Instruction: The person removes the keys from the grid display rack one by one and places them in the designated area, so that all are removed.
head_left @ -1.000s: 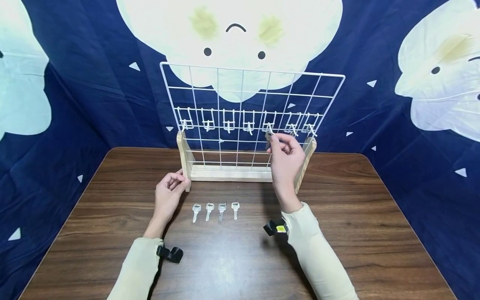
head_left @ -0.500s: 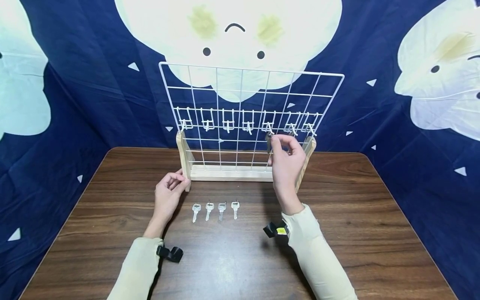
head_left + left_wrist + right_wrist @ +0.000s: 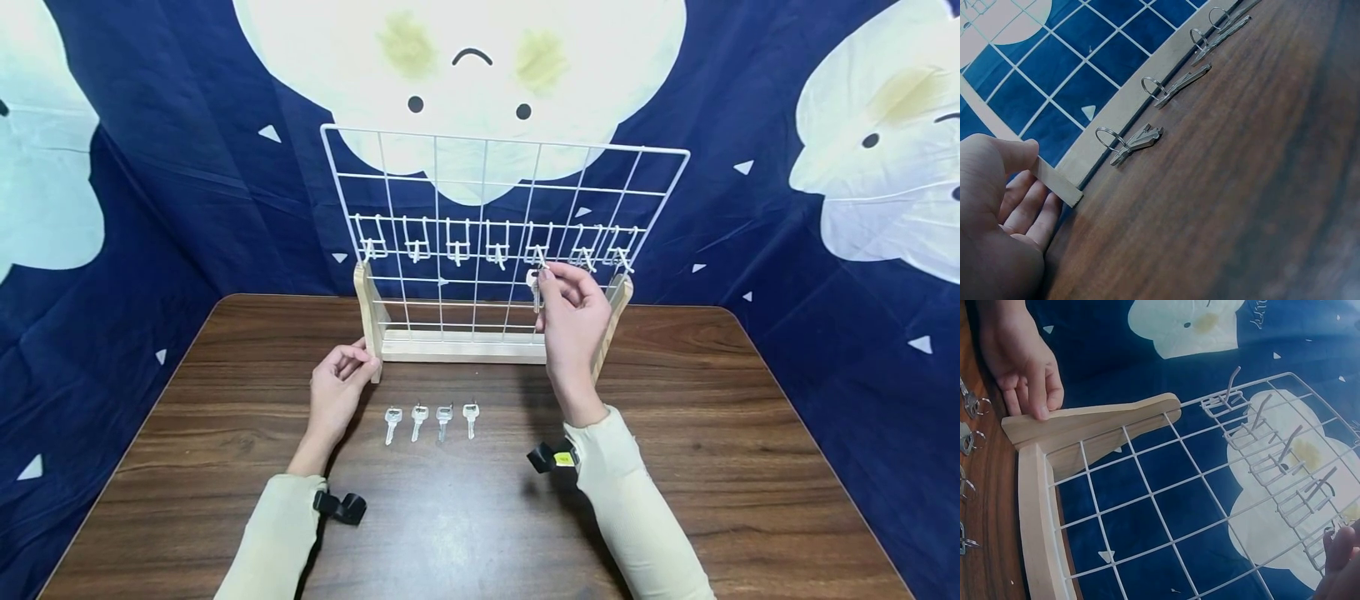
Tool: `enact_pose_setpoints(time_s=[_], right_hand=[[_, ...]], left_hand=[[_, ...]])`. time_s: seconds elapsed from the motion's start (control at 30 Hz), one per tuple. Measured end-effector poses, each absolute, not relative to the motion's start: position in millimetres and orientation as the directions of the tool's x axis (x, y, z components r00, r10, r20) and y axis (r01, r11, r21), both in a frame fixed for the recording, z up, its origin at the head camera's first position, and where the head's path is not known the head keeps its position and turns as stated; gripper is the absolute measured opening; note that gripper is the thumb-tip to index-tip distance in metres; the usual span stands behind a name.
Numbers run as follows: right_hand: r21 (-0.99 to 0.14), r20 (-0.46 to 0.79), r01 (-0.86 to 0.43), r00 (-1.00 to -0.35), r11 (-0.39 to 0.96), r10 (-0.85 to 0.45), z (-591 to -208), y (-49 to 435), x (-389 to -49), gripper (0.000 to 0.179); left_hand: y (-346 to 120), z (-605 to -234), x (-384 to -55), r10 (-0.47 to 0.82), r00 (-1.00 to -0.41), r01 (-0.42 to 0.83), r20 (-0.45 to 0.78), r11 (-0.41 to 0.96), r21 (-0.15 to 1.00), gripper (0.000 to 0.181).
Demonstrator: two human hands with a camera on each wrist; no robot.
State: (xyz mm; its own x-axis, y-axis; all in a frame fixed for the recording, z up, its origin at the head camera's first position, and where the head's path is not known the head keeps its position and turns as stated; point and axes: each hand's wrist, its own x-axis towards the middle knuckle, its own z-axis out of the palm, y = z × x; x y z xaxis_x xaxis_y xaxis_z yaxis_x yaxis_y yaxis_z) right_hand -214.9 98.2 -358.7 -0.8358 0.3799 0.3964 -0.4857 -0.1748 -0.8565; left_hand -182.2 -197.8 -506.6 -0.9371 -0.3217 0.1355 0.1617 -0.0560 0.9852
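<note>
A white wire grid rack (image 3: 480, 182) stands in wooden feet at the back of the table. My left hand (image 3: 341, 385) holds its left wooden foot (image 3: 367, 321) between thumb and fingers; the left wrist view shows the thumb (image 3: 1019, 153) on the wood's edge. At the rack's fifth hook (image 3: 537, 252) from the left, my right hand (image 3: 576, 312) pinches a silver key (image 3: 535, 292) near its top. The key hangs downward just under the hook tip. Whether its ring is around the hook, I cannot tell. Several silver keys with rings (image 3: 1137, 145) lie in a row before the rack.
Hooks at the left, such as the leftmost hook (image 3: 371, 248), carry nothing. My right hand partly covers the area below the two rightmost hooks. A dark blue cloth (image 3: 187, 208) with cloud prints hangs behind the brown wooden table (image 3: 225, 433).
The key at my right fingertips has turned, and its pale flat side now shows. My right fingers have shifted slightly at the fifth hook. The left hand stays on the wooden foot.
</note>
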Motion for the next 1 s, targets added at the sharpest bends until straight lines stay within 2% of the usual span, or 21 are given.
enact_pose_setpoints(time_s=[0.2,0.4,1.0], right_hand=[[-0.888,0.369,-0.437,-0.863,-0.145,0.345,-356.3,101.1,-217.3,0.016],[-0.893,0.362,-0.425,-0.874,-0.149,0.323,-354.4,102.9,-217.4,0.004],[-0.889,0.355,-0.426,-0.872,-0.165,0.338,-349.7,104.7,-208.5,0.015]], left_hand=[[-197.0,-506.8,-182.4,-0.326,-0.937,0.153,0.128,-0.052,0.987,0.013],[-197.4,-507.0,-182.2,-0.317,-0.939,0.156,0.133,-0.046,0.987,0.016],[-198.2,-507.5,-181.6,-0.316,-0.939,0.162,0.137,-0.056,0.985,0.016]])
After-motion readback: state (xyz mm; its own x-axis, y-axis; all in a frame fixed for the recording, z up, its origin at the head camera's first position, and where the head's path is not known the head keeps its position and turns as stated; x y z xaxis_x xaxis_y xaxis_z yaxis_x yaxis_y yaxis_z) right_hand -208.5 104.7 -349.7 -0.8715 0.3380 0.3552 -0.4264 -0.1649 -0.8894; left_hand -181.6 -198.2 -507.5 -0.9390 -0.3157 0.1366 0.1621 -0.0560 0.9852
